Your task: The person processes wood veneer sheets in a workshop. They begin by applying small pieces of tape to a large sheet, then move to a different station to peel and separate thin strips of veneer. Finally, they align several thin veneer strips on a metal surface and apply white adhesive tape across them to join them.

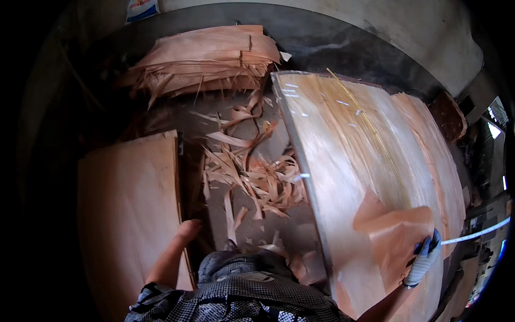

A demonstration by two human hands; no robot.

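My right hand (422, 263), in a pale glove with blue fingers, is at the right side of a broad stack of wood veneer sheets (343, 161). Its fingers are closed on the edge of a loose, curled orange-brown veneer piece (394, 236) lying over that stack. A narrow white strip (475, 235) runs off to the right from beside the glove. My left hand (189, 229), bare, is at the right edge of a second pale wood stack (129, 204). The fingers of that hand are blurred, and I cannot see whether they hold anything.
Torn veneer scraps (263, 180) litter the floor between the stacks. A ragged pile of reddish veneer (209, 59) stands at the far side. Short white tape pieces and a yellow streak (370, 126) mark the right stack. A white and blue bag (142, 9) lies beyond.
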